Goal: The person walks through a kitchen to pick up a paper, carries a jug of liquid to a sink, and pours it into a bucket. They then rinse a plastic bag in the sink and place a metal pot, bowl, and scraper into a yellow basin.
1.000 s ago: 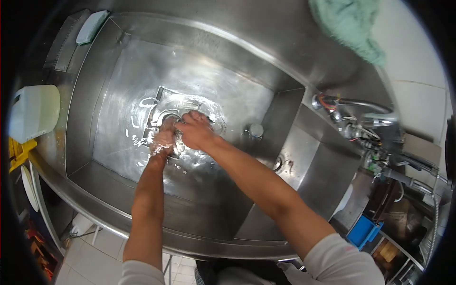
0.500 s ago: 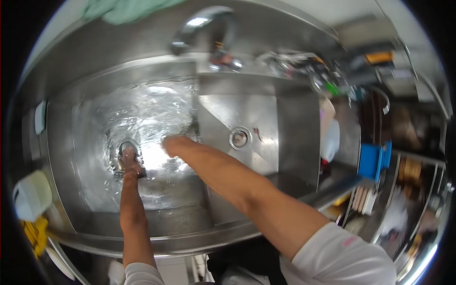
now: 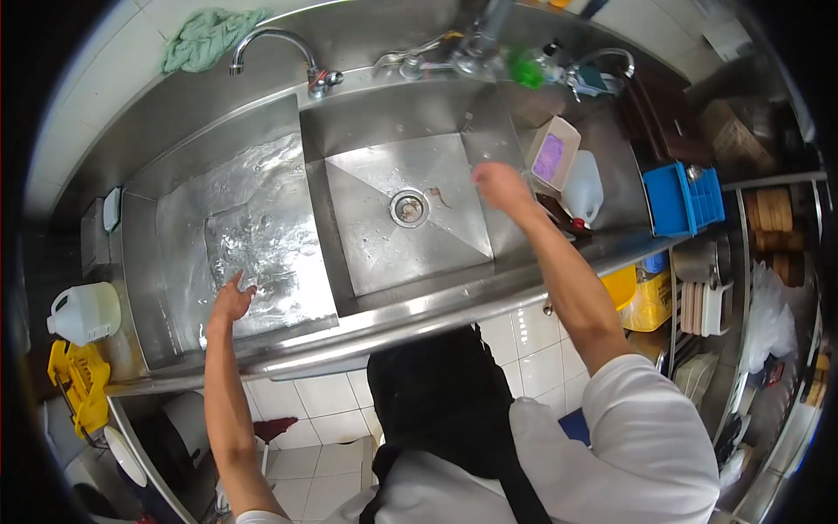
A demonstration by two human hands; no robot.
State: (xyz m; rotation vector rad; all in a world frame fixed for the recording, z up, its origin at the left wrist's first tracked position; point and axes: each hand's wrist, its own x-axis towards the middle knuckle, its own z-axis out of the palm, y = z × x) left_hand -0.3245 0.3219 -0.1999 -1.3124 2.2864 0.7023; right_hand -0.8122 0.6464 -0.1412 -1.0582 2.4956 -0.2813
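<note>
Over the front of the water-filled left basin (image 3: 179, 306), my left hand (image 3: 232, 301) is above or at the water's surface with its fingers apart and nothing in them. A dark square outline shows under the rippling water. My right hand (image 3: 499, 185) hangs over the right wall of the right basin (image 3: 375, 253), its fingers curled together; whether they hold anything is hidden. The right basin has a round drain (image 3: 408, 209) with a small brown scrap (image 3: 438, 196) beside it.
A curved faucet (image 3: 301, 48) and a green cloth (image 3: 205, 39) are at the back. To the right are a tray with a purple sponge (image 3: 549, 157), a white jug (image 3: 583, 188) and a blue rack (image 3: 672, 205). Another jug (image 3: 87, 313) stands at the left.
My right hand has moved from the left basin to the right basin's right side. My left hand has come up from the water. The view has shifted.
</note>
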